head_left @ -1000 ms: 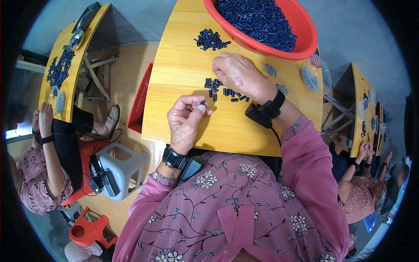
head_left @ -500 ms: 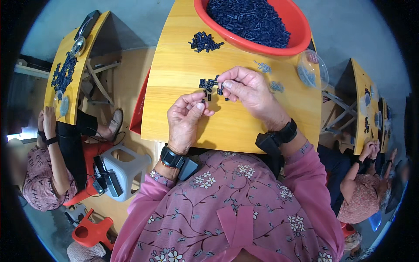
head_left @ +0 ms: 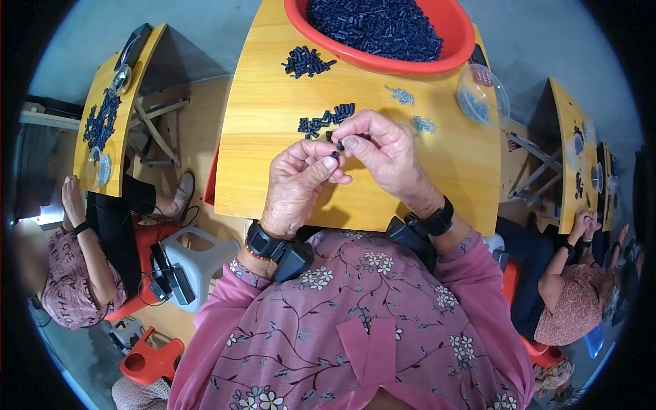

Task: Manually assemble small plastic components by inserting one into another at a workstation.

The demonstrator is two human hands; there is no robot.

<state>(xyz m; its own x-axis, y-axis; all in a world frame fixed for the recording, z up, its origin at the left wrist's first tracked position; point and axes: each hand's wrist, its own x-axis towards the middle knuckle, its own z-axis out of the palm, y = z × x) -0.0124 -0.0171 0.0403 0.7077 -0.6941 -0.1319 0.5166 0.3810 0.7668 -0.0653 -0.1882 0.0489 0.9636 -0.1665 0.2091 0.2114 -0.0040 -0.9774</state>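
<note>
Over the front part of the yellow table (head_left: 260, 178), my two hands almost meet. Between its thumb and fingers, my left hand (head_left: 301, 179) pinches a small black plastic piece (head_left: 335, 155). My right hand (head_left: 384, 154) has thumb and forefinger closed on another small black piece (head_left: 339, 145), just above the left fingertips. Whether the two pieces touch, I cannot tell. Right behind my fingers lies a loose cluster of black pieces (head_left: 321, 123). Farther back is a second pile of black pieces (head_left: 305, 61).
A red basin (head_left: 383, 63) full of dark pieces stands at the far edge. Two small heaps of silvery bits (head_left: 424, 124) lie to the right, by a clear plastic tub (head_left: 495, 102). Co-workers sit at tables (head_left: 137, 75) on both sides; a grey stool (head_left: 198, 253) stands left.
My right hand has come from the cluster toward my left hand, bringing a black piece. The fingertips are now close together. The whole view has shifted slightly.
</note>
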